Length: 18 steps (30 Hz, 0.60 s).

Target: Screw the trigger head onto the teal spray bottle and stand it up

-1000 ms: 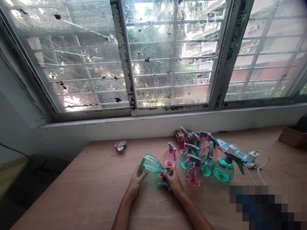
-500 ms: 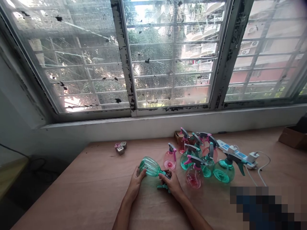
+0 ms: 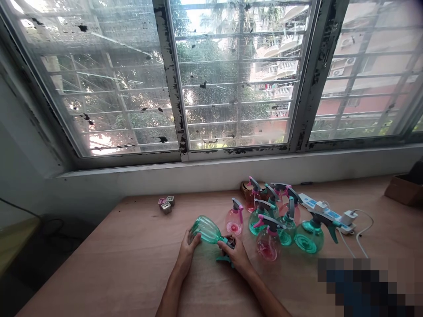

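Note:
A clear green spray bottle (image 3: pixel 207 229) lies tilted on its side between my hands, its base toward the left. My left hand (image 3: pixel 189 247) is closed around the base end. At the neck, my right hand (image 3: pixel 235 252) grips the grey and green spray head, whose green trigger (image 3: pixel 224 259) points down below the fingers. Part of the head is hidden by that hand. Just beyond it stands a small pink spray bottle (image 3: pixel 234 221) with a grey and pink head. Nearest on the right is another pink spray bottle (image 3: pixel 268 246).
Several more green and pink spray bottles (image 3: pixel 309 237) cluster at the right. Behind them lie a white power strip (image 3: pixel 325 213) with plugs and cables. Three small blocks (image 3: pixel 166 207) sit at the back left of the wooden table (image 3: pixel 125 264). A brown box (image 3: pixel 403 189) stands far right, below the window.
Almost nothing differs. Both hands keep their hold on the green spray bottle, and my right hand's fingers have shifted slightly at the neck.

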Motion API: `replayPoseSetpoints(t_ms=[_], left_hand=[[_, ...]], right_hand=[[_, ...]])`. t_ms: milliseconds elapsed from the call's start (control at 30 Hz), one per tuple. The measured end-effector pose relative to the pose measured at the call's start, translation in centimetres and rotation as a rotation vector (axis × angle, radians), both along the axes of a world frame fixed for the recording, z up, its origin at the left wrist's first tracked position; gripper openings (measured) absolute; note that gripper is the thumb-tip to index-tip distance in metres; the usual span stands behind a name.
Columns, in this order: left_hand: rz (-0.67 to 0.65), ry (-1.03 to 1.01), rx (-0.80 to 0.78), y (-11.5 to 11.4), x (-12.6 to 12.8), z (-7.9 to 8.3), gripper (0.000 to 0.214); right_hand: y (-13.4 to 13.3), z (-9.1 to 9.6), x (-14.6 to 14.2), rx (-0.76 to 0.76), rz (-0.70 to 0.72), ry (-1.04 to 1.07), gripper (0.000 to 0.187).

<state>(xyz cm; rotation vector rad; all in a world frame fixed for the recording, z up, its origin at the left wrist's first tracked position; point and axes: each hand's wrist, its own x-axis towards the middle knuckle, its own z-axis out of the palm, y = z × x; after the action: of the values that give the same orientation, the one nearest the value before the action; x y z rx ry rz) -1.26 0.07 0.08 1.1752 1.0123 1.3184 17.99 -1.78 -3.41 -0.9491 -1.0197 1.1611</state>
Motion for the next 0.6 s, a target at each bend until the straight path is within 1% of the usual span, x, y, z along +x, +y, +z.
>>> replayPoseSetpoints(t_ms=[167, 300, 467, 533, 600], left_hand=[[0.050, -0.009, -0.017, 0.43, 0.10, -0.49, 0.054], [-0.004, -0.012, 0.001, 0.63, 0.07, -0.59, 0.057], [-0.055, -0.013, 0.008, 0.22, 0.02, -0.12, 0.065], [-0.058, -0.006, 0.000, 0.00, 0.02, 0.10, 0.062], [-0.043, 0.004, -0.008, -0.12, 0.01, 0.21, 0.055]], right_hand=[[0.12, -0.16, -0.12, 0.000, -0.003, 0.007, 0.037], [0.34, 0.19, 0.15, -0.014, -0.020, 0.038, 0.040], [0.37, 0.16, 0.25, -0.013, -0.017, 0.050, 0.038], [0.32, -0.08, 0.14, -0.008, -0.008, 0.035, 0.037], [0.24, -0.32, 0.00, -0.001, 0.005, 0.015, 0.035]])
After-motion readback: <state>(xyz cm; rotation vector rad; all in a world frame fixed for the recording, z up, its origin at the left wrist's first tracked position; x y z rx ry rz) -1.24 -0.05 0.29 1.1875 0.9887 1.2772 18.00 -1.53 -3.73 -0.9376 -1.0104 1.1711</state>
